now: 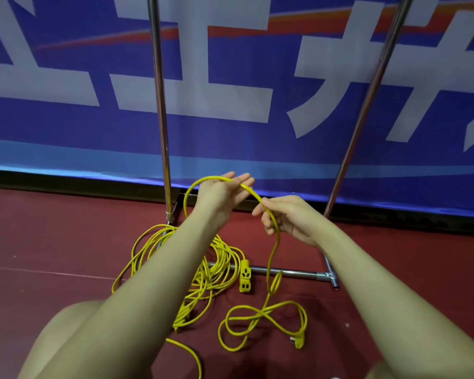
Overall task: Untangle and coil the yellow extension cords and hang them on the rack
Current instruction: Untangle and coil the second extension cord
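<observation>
A yellow extension cord (274,258) arcs between my two hands above the red floor. My left hand (221,192) is held up with the cord draped over its palm and its fingers straight. My right hand (282,217) pinches the cord where it drops down toward the floor. A tangled heap of yellow cord (219,266) lies below my left forearm, with a yellow socket block (245,276) at its right edge. A looser loop ending in a yellow plug (298,342) lies nearer to me. The metal rack (160,105) stands right behind the heap.
The rack's base bar (290,272) runs along the floor under the cords, and its second upright (367,105) leans at the right. A blue banner (244,77) with white characters covers the wall behind. My knee (66,324) shows at the lower left.
</observation>
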The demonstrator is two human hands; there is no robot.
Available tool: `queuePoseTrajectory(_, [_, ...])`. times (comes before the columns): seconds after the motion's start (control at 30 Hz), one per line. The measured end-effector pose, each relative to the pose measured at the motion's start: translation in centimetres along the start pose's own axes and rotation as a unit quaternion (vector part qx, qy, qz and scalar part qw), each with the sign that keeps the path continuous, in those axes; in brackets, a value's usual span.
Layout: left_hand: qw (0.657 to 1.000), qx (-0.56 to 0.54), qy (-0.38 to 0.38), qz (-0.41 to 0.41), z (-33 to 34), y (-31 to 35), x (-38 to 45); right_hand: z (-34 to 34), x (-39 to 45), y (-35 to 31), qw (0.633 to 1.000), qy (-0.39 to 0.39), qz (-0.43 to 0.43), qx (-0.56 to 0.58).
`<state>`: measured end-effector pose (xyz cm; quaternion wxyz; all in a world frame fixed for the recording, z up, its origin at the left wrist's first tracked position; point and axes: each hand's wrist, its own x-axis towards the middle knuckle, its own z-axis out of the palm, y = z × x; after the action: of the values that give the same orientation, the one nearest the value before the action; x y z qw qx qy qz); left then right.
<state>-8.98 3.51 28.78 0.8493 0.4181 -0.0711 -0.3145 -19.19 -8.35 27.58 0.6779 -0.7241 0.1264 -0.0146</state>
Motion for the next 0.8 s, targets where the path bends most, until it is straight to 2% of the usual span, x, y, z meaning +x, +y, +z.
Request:
queuePoseTrajectory(0.2, [0.988, -0.123, 0.074, 0.056, -1.0, 2.2, 1.5, -1.0, -0.6, 0.0, 0.999, -0.044, 0.014, 0.013])
queuePoseTrajectory(0.3, [0.975, -0.181, 0.115, 0.056, -1.5, 1.5, 1.6, -1.3, -0.4, 0.8, 0.999, -0.018, 0.03, -0.032])
queuePoseTrajectory(0.37, [0.985, -0.145, 0.083, 0.031, -0.8, 0.2, 1.1, -1.3, -0.2, 1.2, 0.999, 0.011, 0.03, -0.044])
queuePoseTrajectory(0.43, [0.998, -0.06, 0.02, -0.007, 0.4, -1.1, 0.2, -1.3, -0.1, 1.0, 0.999, 0.022, 0.023, -0.037])
queuePoseTrajectory(0.5, [1.0, -0.008, -0.002, 0.008, 1.4, -1.6, -0.3, -1.0, -0.1, 0.6, 1.0, 0.006, 0.014, -0.016])
queuePoseTrajectory(0.63, [0.995, -0.072, 0.007, 0.066, 1.9, 0.1, -0.3, -1.0, -0.4, -0.3, 0.999, -0.035, 0.0, 0.033])
queuePoseTrajectory(0.8, [0.981, -0.158, 0.071, 0.089, 1.0, 2.2, 0.5, -2.4, -0.8, 0.1, 0.999, -0.047, 0.006, 0.014])
